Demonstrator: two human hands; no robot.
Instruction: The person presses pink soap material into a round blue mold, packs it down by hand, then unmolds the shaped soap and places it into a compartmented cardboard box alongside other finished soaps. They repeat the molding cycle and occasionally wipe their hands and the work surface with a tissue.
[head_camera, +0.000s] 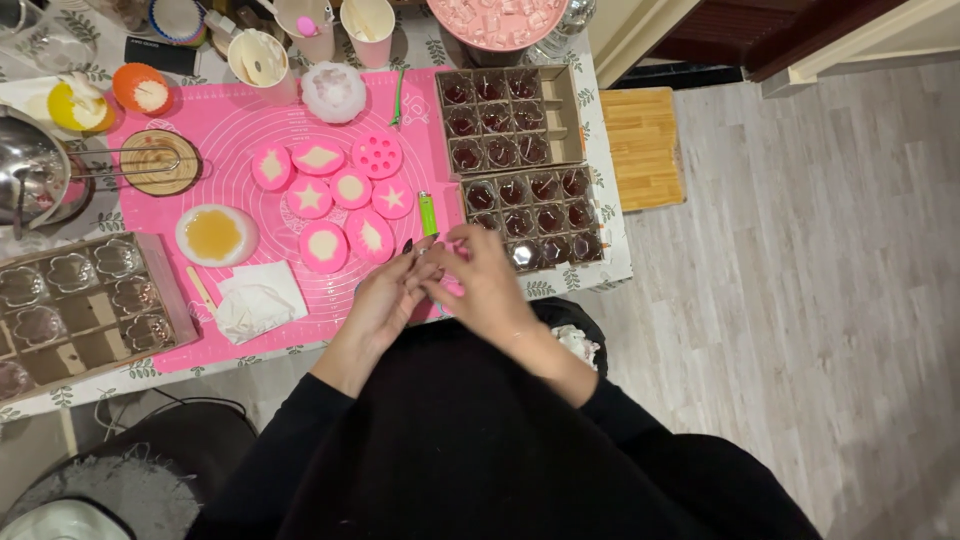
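My left hand (383, 300) and my right hand (478, 283) meet over the near edge of the pink silicone mat (230, 130), fingertips pinched together on something small that I cannot make out. Just beyond them lie several pink silicone moulds (335, 195) filled with pale wax shapes, stars and leaves among them. A green lighter (428, 212) lies on the mat right above my fingers. Black sleeves cover both arms.
Two cardboard trays of dark glass jars (515, 165) stand right of the mat; another tray of clear flower-shaped jars (75, 305) sits at the left. A white dish of amber liquid (215, 235), a folded tissue (258, 298), a metal pot (30, 170) and cups (262, 62) surround the mat.
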